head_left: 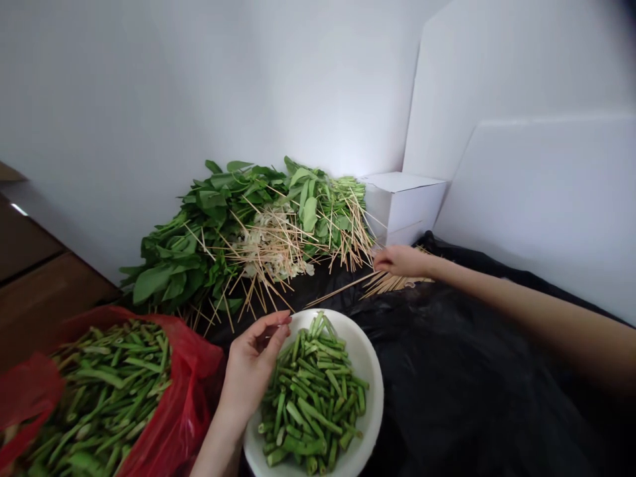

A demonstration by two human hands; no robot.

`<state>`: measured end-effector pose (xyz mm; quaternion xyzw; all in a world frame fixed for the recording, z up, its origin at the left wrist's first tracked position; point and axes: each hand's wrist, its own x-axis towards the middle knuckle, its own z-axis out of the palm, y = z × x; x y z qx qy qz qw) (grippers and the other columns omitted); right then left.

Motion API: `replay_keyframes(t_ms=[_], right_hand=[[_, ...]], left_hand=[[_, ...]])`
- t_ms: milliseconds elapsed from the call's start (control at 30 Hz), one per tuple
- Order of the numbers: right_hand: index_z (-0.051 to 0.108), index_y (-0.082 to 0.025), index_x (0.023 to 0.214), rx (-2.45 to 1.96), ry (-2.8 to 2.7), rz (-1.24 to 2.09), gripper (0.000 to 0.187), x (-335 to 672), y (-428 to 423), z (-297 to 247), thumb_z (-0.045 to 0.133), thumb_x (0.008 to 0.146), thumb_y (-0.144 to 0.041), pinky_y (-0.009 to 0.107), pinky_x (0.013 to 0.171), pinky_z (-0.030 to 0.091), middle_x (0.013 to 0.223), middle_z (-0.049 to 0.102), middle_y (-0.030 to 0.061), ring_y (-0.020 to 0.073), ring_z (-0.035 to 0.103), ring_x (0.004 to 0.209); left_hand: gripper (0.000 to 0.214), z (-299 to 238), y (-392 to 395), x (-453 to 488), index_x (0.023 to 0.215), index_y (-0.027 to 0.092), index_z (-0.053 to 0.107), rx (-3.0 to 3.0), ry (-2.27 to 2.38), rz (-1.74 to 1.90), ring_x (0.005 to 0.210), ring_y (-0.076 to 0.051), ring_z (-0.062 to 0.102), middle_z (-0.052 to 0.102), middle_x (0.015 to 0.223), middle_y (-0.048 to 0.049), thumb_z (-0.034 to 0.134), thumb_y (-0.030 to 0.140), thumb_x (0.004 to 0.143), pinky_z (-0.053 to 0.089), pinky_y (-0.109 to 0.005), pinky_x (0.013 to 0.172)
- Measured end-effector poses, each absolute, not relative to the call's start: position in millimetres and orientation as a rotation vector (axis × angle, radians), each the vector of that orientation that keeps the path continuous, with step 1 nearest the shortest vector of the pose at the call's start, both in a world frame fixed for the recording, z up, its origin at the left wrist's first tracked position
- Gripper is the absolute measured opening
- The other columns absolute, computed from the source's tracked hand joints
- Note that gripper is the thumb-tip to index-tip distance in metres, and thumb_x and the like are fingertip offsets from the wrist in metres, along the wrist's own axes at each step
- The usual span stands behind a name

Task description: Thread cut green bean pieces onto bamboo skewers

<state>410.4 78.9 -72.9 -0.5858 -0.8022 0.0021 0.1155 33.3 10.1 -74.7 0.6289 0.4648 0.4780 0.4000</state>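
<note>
My left hand (254, 363) rests at the left rim of a white bowl (370, 371) filled with cut green bean pieces (313, 397); its fingers are loosely curled and hold nothing I can see. My right hand (397, 260) reaches forward over a loose bunch of bamboo skewers (385, 283) lying on the black sheet, fingers closed on one or more skewers. Behind them lies a pile of skewered leafy greens (218, 225).
A red plastic bag (189, 397) full of long green beans (109, 391) sits at the lower left. A white box (402, 199) stands at the back by white boards and the wall. Black sheeting (472, 384) covers the work surface. Brown floor shows at left.
</note>
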Motion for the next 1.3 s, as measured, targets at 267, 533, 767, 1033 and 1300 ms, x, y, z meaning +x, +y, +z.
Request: replay_keyframes(t_ms=[267, 533, 767, 1033, 1300], right_hand=[[0.067, -0.014, 0.101, -1.648, -2.632, -0.197, 0.028, 391, 51, -120, 0.048, 0.084, -0.003, 0.026, 0.075, 0.044, 0.101, 0.067, 0.0116, 0.0169, 0.065, 0.086], [0.066, -0.013, 0.094, -1.7, -2.663, -0.381, 0.021, 406, 56, -113, 0.048, 0.086, -0.007, 0.026, 0.066, 0.042, 0.09, 0.069, 0.0121, 0.0188, 0.065, 0.077], [0.066, -0.016, 0.095, -1.695, -2.634, -0.415, 0.024, 402, 44, -114, 0.047, 0.084, -0.006, 0.025, 0.057, 0.034, 0.088, 0.069, 0.0083, 0.0164, 0.062, 0.067], [0.065, -0.018, 0.101, -1.469, -2.457, -0.558, 0.028, 330, 22, -68, 0.039, 0.093, -0.013, 0.033, 0.079, 0.034, 0.091, 0.065, 0.0087, 0.0224, 0.055, 0.093], [0.065, -0.022, 0.089, -1.34, -2.5, -0.323, 0.021, 247, 15, -70, 0.045, 0.095, -0.022, 0.029, 0.053, 0.02, 0.084, 0.061, 0.0014, 0.0122, 0.05, 0.062]], left_hand=[[0.032, -75, 10, 35, 0.094, 0.017, 0.075, 1.63, 1.164, 1.198, 0.074, -0.021, 0.07, 0.077, 0.088, -0.008, 0.076, 0.04, 0.07, 0.057, -0.034, 0.072], [0.03, -74, 11, 31, 0.094, 0.018, 0.075, 1.59, 1.143, 1.231, 0.078, -0.021, 0.07, 0.077, 0.09, -0.008, 0.076, 0.037, 0.071, 0.057, -0.035, 0.077], [0.029, -75, 11, 30, 0.094, 0.018, 0.075, 1.597, 1.141, 1.225, 0.077, -0.02, 0.07, 0.077, 0.091, -0.008, 0.074, 0.037, 0.073, 0.056, -0.033, 0.074], [0.019, -80, 7, 27, 0.093, 0.026, 0.078, 2.265, 1.117, 0.879, 0.074, -0.022, 0.07, 0.077, 0.087, -0.0053, 0.062, 0.027, 0.084, 0.053, -0.031, 0.07], [0.024, -82, 4, 26, 0.099, 0.026, 0.075, 2.55, 1.276, 0.633, 0.085, -0.025, 0.071, 0.077, 0.093, -0.0069, 0.054, 0.022, 0.088, 0.051, -0.033, 0.077]])
